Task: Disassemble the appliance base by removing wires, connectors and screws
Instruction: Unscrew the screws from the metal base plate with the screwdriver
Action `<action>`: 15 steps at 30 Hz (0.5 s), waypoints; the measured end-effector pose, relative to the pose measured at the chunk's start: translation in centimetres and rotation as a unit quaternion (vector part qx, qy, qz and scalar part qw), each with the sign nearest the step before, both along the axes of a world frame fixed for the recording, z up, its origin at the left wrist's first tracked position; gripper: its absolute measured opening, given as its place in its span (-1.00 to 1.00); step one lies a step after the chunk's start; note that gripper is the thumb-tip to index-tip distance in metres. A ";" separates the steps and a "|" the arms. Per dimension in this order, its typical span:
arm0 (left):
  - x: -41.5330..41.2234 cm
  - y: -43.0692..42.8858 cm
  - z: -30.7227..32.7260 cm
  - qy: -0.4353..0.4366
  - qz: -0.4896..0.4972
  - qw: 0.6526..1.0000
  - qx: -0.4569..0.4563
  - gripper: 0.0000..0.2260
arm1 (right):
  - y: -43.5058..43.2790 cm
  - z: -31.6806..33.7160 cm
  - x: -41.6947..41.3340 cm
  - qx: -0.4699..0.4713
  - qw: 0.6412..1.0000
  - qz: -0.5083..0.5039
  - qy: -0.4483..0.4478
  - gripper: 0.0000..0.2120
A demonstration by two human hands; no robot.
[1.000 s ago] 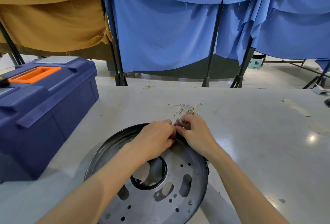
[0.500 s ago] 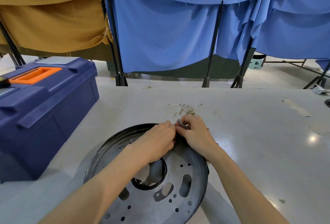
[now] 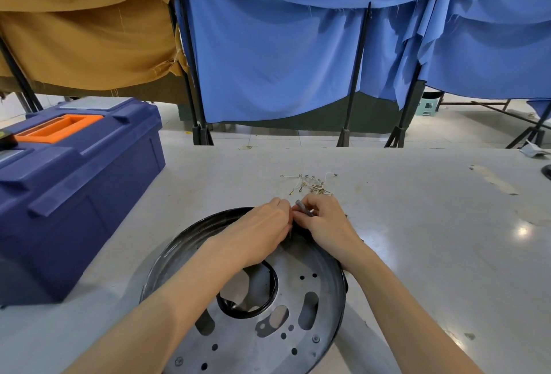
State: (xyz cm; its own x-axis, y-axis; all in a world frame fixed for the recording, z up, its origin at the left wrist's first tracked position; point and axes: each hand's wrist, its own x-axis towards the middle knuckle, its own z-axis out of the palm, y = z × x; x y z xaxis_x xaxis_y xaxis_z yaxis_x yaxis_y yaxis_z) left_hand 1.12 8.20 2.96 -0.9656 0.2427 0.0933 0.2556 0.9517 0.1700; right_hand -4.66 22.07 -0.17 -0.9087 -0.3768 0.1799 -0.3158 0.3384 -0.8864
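A round dark metal appliance base (image 3: pixel 313 323) with a grey perforated plate and a central hole lies on the table in front of me. Both hands meet over its far rim. My right hand (image 3: pixel 325 221) grips a small grey rod-like tool (image 3: pixel 302 208) that sticks out above its fingers. My left hand (image 3: pixel 262 230) has its fingers curled and pinches something small right beside the tool's tip; what it pinches is hidden. A little heap of pale removed wires with ring terminals (image 3: pixel 311 184) lies just beyond the hands. Screws (image 3: pixel 315 339) sit in the plate.
A large blue toolbox (image 3: pixel 74 188) with an orange handle stands at the left on the grey table (image 3: pixel 432 239). Blue and mustard cloths hang on black stands behind the table's far edge. Tape marks lie at the table's right.
Both hands stay at the base's far rim with only slight finger shifts. The tool in the right hand has tilted a little. The base has not moved.
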 end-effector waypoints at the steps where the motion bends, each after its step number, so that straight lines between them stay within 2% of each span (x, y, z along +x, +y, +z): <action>1: -0.1 -0.1 0.2 0.000 0.005 1.000 0.008 -0.85 | 0.0 0.0 0.0 -0.004 1.000 0.000 -0.003 -0.89; 7: -0.2 -0.6 1.3 0.001 0.011 0.998 0.066 -0.90 | 0.7 0.7 0.2 -0.016 1.000 0.013 -0.011 -0.72; 11: -0.2 -0.9 2.3 0.029 0.017 0.992 0.122 -0.94 | 1.3 1.8 0.5 -0.052 0.998 0.039 0.008 -0.85; 15: -0.4 -0.6 2.8 0.057 0.014 0.986 0.157 -0.95 | 1.6 2.7 0.8 -0.070 0.995 0.077 0.000 -0.88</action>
State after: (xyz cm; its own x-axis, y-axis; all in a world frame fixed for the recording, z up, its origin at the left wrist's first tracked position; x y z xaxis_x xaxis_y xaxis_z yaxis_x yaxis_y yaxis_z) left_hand 0.70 7.58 5.72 -0.9503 0.1575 0.2684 0.2643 0.8638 0.4289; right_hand -3.82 23.69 2.54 -0.8424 -0.4826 0.2399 -0.3537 0.1591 -0.9217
